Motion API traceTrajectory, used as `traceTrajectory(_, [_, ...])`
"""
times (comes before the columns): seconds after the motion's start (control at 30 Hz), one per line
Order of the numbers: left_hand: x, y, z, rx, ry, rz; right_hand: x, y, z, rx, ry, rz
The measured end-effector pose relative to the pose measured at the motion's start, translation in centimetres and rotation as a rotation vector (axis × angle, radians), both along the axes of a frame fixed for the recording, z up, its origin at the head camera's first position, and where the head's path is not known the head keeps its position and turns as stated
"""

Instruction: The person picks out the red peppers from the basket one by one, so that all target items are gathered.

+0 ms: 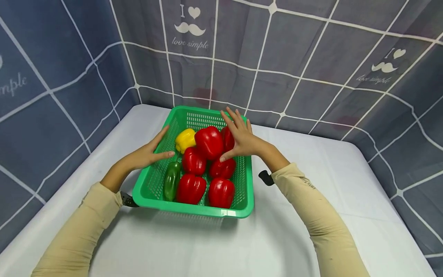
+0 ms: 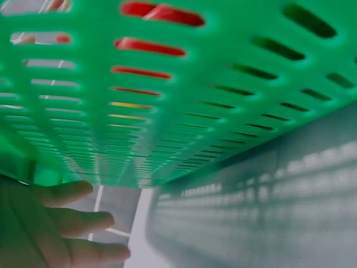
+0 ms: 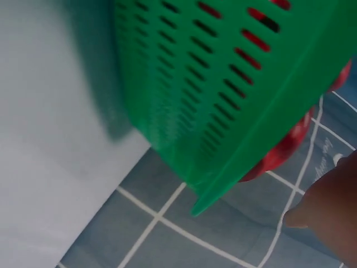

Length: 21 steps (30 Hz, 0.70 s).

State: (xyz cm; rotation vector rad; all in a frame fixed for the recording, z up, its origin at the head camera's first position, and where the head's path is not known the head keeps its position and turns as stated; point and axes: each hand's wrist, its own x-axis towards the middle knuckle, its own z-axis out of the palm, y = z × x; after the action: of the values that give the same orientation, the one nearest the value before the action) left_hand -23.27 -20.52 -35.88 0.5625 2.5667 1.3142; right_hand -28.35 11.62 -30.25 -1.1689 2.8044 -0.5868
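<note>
A green plastic basket (image 1: 194, 209) with slotted walls holds several red bell peppers (image 1: 209, 142), one small yellow bell pepper (image 1: 185, 141) and a long green pepper (image 1: 171, 181). My left hand (image 1: 146, 154) is at the basket's left rim, its thumb stretched over the inside. In the left wrist view, the straight, spread fingers (image 2: 81, 223) of that hand lie outside the slotted wall. Over the basket's right side, my right hand (image 1: 245, 141) has its fingers spread, the thumb overlapping a red bell pepper in the head view. Neither hand grips anything.
The basket stands on a white-covered table (image 1: 297, 231). Behind and at both sides hangs a grey-blue checked cloth (image 1: 242, 46) with white lines and printed lettering. A black wrist-camera part (image 1: 266, 177) shows beside the right sleeve, another (image 1: 129, 200) near the basket's left front corner.
</note>
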Motion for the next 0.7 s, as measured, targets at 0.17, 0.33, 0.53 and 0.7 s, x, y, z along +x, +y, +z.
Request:
traceTrajectory(0.17, [0.3,0.1,-0.2,0.030,-0.021,0.011,-0.4,-0.7,-0.1,-0.039,0.012,0.032])
traceTrajectory(0.33, [0.6,0.2,-0.9,0.088,-0.042,0.008,-0.5,-1.3,-0.9,-0.059,0.003,0.045])
traceTrajectory(0.53, [0.4,0.5,-1.0,0.129,-0.049,0.009,-0.9,-1.6,-2.0,-0.084,-0.009,0.063])
traceTrajectory(0.7, [0.5,0.2,-0.9,0.163,-0.035,0.003,-0.9,-2.1,-2.9,-0.042,0.049,0.073])
